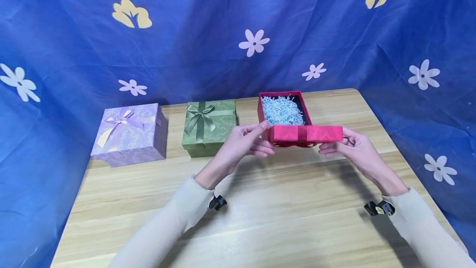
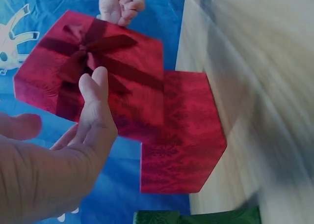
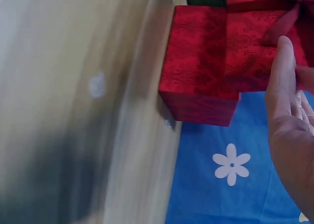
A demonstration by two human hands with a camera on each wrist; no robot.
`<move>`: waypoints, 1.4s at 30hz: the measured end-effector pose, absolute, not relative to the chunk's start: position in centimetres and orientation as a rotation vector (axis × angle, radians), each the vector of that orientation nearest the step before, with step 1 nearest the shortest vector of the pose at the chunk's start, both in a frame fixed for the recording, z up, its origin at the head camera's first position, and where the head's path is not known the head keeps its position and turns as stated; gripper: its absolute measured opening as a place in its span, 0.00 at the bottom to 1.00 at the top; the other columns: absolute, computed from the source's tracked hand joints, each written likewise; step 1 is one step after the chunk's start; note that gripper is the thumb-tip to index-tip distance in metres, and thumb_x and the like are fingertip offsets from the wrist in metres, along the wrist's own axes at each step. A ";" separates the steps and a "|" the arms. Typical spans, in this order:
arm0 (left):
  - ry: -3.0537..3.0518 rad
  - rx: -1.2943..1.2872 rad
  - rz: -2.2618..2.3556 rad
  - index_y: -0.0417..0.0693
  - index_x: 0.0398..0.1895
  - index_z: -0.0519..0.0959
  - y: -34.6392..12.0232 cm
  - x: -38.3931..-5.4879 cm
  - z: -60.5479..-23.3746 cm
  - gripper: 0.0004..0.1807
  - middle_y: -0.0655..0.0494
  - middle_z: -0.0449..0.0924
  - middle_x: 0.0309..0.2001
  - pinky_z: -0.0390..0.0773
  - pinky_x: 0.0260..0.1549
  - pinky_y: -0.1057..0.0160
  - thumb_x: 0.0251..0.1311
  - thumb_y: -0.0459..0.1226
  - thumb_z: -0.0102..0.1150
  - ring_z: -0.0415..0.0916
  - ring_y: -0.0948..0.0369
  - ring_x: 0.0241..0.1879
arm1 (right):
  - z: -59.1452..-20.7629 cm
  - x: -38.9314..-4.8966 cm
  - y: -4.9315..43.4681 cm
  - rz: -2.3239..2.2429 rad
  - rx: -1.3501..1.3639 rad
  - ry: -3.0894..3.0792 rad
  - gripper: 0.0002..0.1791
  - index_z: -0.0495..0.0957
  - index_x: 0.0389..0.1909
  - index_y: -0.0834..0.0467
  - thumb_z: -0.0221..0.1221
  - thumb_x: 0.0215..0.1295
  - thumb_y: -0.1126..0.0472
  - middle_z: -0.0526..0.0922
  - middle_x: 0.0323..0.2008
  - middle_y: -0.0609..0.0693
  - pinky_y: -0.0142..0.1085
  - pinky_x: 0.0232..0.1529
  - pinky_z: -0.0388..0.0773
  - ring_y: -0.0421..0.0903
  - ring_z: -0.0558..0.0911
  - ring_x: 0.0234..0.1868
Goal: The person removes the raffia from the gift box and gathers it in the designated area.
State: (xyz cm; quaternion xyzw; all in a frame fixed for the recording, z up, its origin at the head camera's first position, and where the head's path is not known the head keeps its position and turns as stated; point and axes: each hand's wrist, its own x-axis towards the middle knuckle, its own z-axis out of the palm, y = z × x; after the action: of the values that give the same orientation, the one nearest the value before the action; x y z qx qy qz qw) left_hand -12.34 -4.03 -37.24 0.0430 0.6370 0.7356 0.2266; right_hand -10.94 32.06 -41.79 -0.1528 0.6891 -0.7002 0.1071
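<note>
A red gift box lid (image 1: 286, 134) is held up between both hands at the near side of an uncovered red box (image 1: 261, 111). In the left wrist view, the lid's dark red bow (image 2: 84, 52) faces the camera. My left hand (image 1: 241, 142) grips the lid's left end, thumb at the upper edge and fingers beneath. At the opposite end my right hand (image 1: 355, 148) holds it, with fingers curled under the corner. Light blue shredded paper (image 1: 282, 111) fills the box, whose near part is hidden behind the lid.
A green gift box (image 1: 223, 123) with a bow stands left of the red one, near my left forearm. Farther left sits a lilac gift box (image 1: 148, 135), also closed. Blue flowered cloth (image 1: 208, 53) hangs behind and beside the wooden table (image 1: 260, 218).
</note>
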 end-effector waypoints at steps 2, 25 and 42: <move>1.746 0.109 2.026 0.37 0.62 0.85 -4.0 -12.1 -37.5 0.25 0.31 0.89 0.43 0.90 0.40 0.54 0.79 0.50 0.65 0.92 0.50 0.35 | -42.0 -10.6 32.3 -2.091 -0.457 1.952 0.21 0.78 0.72 0.63 0.48 0.85 0.74 0.89 0.52 0.66 0.49 0.53 0.86 0.57 0.92 0.48; 1.777 0.066 1.999 0.44 0.73 0.74 -2.7 -6.7 -43.3 0.34 0.43 0.83 0.50 0.83 0.45 0.55 0.64 0.27 0.74 0.83 0.59 0.39 | -45.7 -7.4 33.9 -1.820 -0.429 1.969 0.29 0.63 0.81 0.59 0.52 0.83 0.70 0.78 0.66 0.60 0.39 0.60 0.82 0.51 0.81 0.64; 1.923 0.065 1.969 0.45 0.75 0.73 -2.2 -6.3 -47.1 0.37 0.38 0.76 0.62 0.81 0.42 0.62 0.62 0.24 0.71 0.80 0.53 0.44 | -49.1 -8.2 32.7 -1.829 -0.368 1.936 0.35 0.58 0.83 0.63 0.58 0.81 0.72 0.69 0.73 0.68 0.38 0.61 0.82 0.49 0.80 0.65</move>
State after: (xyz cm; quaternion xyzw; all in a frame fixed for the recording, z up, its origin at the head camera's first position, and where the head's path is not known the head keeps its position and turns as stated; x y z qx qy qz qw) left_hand -6.34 -2.18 -47.08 0.0230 0.6853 0.7018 0.1930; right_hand -8.20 32.70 -49.07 -0.1333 0.7016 -0.6628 0.2249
